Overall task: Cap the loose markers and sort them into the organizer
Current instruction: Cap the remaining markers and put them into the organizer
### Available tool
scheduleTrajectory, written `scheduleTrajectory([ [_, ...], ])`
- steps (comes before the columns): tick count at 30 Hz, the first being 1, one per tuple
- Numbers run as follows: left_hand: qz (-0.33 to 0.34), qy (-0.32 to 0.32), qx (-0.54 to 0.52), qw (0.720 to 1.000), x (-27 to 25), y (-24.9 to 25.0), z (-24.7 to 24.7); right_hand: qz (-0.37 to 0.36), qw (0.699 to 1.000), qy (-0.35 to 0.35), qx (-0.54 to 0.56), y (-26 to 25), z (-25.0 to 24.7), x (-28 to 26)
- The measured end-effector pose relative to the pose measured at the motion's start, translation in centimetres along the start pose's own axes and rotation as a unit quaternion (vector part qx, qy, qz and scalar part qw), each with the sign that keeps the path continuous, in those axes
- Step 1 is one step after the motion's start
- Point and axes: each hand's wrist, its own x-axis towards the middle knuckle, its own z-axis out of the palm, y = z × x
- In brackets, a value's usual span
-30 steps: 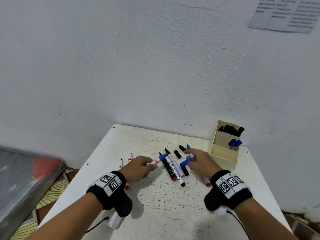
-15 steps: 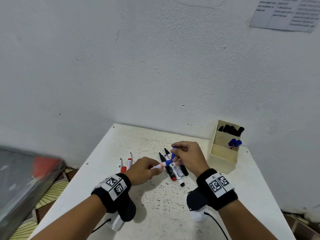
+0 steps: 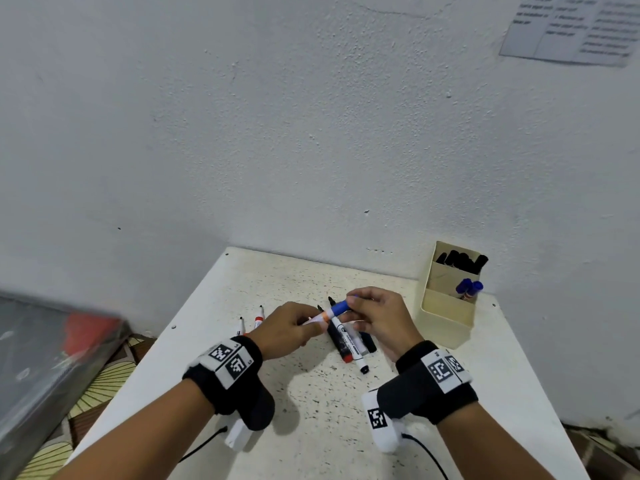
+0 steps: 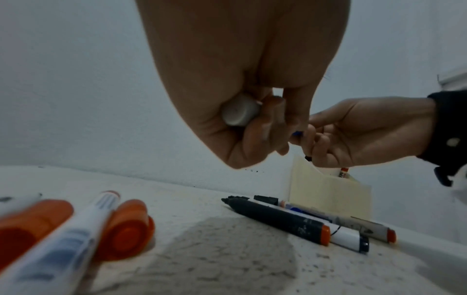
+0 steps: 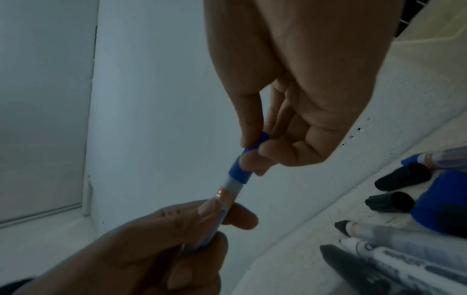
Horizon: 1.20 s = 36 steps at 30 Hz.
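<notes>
Capping blue marker (image 3: 317, 317): left hand (image 3: 289, 329) gripping barrel, right hand (image 3: 379, 315) pinching cap (image 5: 246, 159); organizer (image 3: 446, 313) partly filled (approx. half-doz. markers (image 3: 346, 342) waiting on bench (image 3: 311, 410)).

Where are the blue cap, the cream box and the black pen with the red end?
blue plastic cap (image 5: 238, 173): right wrist view, its open end.
cream plastic organizer box (image 3: 446, 315): head view, front wall.
black marker with red end (image 4: 280, 220): left wrist view, mid-barrel.

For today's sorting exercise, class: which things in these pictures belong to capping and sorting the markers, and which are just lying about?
Belonging to the job:
- blue marker, held by the left hand
- blue cap, pinched by the right hand
- uncapped markers on the table
- loose black caps
- organizer

Just lying about:
- paper sheet on the wall
- grey case beside the table
</notes>
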Motion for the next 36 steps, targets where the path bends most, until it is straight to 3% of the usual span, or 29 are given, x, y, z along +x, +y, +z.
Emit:
scheduleTrajectory([
  [7,-0.037,0.007,-0.021,0.999,0.5,0.9,-0.6,-0.005,0.999,0.042,0.005,-0.1,0.2,2.2],
  [11,-0.086,-0.003,-0.046,0.995,-0.9,-0.4,-2.7,0.007,0.989,0.133,0.067,-1.3,-3.1,3.8],
  [13,-0.091,0.016,-0.011,0.996,-1.5,-1.3,-3.6,0.022,0.991,0.119,-0.049,-1.0,-4.4,4.5],
  [16,-0.082,0.025,0.005,0.996,-1.4,-1.7,-3.9,0.065,0.969,0.062,-0.231,0.9,-3.5,5.1],
  [20,-0.089,0.016,-0.037,0.995,-1.1,-1.7,-3.4,0.090,0.960,-0.001,-0.267,1.5,-3.2,5.5],
  [22,-0.086,0.014,-0.032,0.996,-1.2,-1.9,-3.4,0.033,0.929,0.011,-0.368,1.1,-3.8,6.1],
  [24,-0.088,0.017,-0.024,0.996,-1.2,-2.1,-3.6,-0.008,0.862,0.004,-0.507,0.7,-4.2,6.4],
  [28,-0.095,0.016,-0.028,0.995,-1.0,-2.1,-3.2,0.014,0.734,-0.070,-0.676,1.4,-4.0,5.8],
  [30,-0.099,0.007,-0.029,0.995,-0.8,-2.1,-2.8,0.010,0.706,-0.094,-0.701,1.8,-3.8,5.8],
  [33,-0.106,0.004,-0.037,0.994,-0.8,-2.1,-2.7,0.008,0.720,-0.081,-0.689,1.5,-4.1,6.0],
  [36,-0.105,0.003,-0.044,0.993,-0.9,-2.3,-2.8,-0.055,0.777,-0.034,-0.626,0.3,-4.3,5.9],
])
